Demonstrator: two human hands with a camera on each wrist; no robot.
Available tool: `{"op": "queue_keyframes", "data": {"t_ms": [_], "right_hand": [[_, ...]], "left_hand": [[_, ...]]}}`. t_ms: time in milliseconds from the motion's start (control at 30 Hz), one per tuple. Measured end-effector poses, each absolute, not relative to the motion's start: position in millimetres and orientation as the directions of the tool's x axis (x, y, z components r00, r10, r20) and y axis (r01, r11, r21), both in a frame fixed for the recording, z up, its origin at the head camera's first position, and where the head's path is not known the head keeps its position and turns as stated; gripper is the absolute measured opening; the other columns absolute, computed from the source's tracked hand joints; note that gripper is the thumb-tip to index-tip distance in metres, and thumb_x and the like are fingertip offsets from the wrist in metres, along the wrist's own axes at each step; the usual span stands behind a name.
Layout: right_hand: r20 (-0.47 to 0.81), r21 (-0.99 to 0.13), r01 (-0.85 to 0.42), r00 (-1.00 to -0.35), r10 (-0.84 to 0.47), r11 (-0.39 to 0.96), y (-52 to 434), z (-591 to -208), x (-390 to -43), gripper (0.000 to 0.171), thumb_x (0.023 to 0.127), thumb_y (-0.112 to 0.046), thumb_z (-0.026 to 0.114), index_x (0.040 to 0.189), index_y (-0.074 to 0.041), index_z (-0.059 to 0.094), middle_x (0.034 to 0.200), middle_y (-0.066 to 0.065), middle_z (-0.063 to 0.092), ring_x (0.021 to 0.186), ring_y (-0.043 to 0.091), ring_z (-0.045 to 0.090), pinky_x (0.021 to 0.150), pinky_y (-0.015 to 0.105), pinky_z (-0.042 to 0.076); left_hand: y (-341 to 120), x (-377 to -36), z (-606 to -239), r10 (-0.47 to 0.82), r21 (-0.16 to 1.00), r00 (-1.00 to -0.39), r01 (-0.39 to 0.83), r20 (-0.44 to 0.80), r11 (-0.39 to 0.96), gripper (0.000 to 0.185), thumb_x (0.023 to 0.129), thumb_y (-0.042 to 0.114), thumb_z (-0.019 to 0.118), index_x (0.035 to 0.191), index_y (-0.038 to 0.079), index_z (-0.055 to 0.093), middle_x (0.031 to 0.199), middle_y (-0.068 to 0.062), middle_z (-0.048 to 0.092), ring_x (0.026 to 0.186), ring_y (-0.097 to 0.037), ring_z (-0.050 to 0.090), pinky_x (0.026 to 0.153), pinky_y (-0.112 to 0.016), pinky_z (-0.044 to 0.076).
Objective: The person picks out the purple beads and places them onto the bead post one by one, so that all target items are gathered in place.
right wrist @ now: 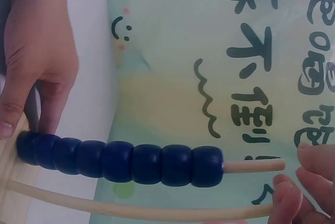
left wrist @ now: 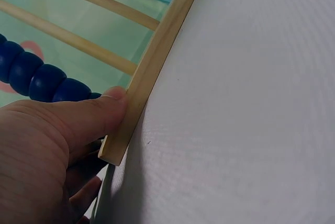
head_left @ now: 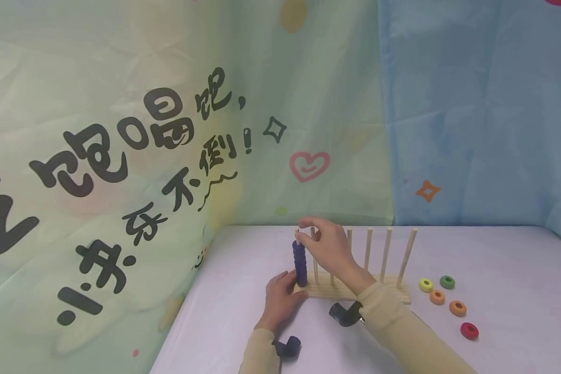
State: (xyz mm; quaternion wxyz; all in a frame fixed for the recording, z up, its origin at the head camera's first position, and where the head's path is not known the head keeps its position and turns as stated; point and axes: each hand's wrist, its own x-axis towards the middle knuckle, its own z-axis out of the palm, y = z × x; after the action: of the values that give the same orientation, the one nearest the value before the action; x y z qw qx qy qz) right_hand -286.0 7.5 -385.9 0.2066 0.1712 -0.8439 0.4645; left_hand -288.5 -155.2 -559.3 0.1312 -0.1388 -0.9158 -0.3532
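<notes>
A wooden base (head_left: 392, 287) carries a row of several upright pegs (head_left: 386, 254). The leftmost peg (right wrist: 254, 166) bears a stack of dark blue rings (head_left: 300, 262) that leaves only its tip bare. My left hand (head_left: 286, 292) grips the left end of the base (left wrist: 152, 67), thumb (left wrist: 99, 110) pressed on its near edge and a finger behind it. My right hand (head_left: 310, 232) hovers at the peg tops, and in the right wrist view its bent fingertips (right wrist: 314, 179) sit just past the bare peg tip with no ring between them.
Loose rings lie on the white table (head_left: 505, 270) right of the base: yellow (head_left: 425, 284), green (head_left: 446, 282), two orange (head_left: 437, 296) (head_left: 457, 308) and red (head_left: 469, 330). Printed cloth backdrops (head_left: 168, 156) close off the left and back. The remaining pegs hold no rings.
</notes>
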Motion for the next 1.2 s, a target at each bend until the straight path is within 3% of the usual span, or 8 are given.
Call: {"op": "queue_keyframes", "data": {"t_ms": [300,900,1200], "right_hand": [[0.527,-0.757,-0.503,-0.848,-0.066,0.416,11,-386,-271,0.022,0.08,-0.025,0.068,0.101,-0.023,0.066,0.09,-0.01,0.066,0.062,0.007,0.056,0.047,0.025,0.046],[0.451,-0.774,-0.423,-0.891,-0.058,0.471,23,-439,-254,0.022,0.079,-0.021,0.069,0.1,-0.017,0.067,0.085,-0.008,0.067,0.055,0.006,0.053,0.046,0.021,0.042],[0.361,-0.822,-0.335,-0.932,-0.035,0.46,27,-469,-247,0.021,0.077,-0.018,0.071,0.098,-0.016,0.068,0.083,-0.008,0.066,0.056,0.01,0.052,0.044,0.02,0.04]], "left_hand": [[-155,-290,-561,0.176,0.581,-0.901,0.395,0.397,0.712,0.055,0.071,0.032,0.072,0.122,0.02,0.058,0.117,0.002,0.061,0.112,-0.024,0.051,0.099,-0.048,0.031],[-158,-294,-567,0.182,0.551,-0.877,0.429,0.445,0.716,0.055,0.069,0.034,0.073,0.121,0.023,0.059,0.106,0.003,0.065,0.1,-0.02,0.056,0.093,-0.044,0.037],[-157,-292,-565,0.169,0.576,-0.897,0.397,0.409,0.715,0.056,0.069,0.032,0.073,0.122,0.022,0.058,0.114,0.001,0.063,0.109,-0.024,0.053,0.097,-0.046,0.034]]}}
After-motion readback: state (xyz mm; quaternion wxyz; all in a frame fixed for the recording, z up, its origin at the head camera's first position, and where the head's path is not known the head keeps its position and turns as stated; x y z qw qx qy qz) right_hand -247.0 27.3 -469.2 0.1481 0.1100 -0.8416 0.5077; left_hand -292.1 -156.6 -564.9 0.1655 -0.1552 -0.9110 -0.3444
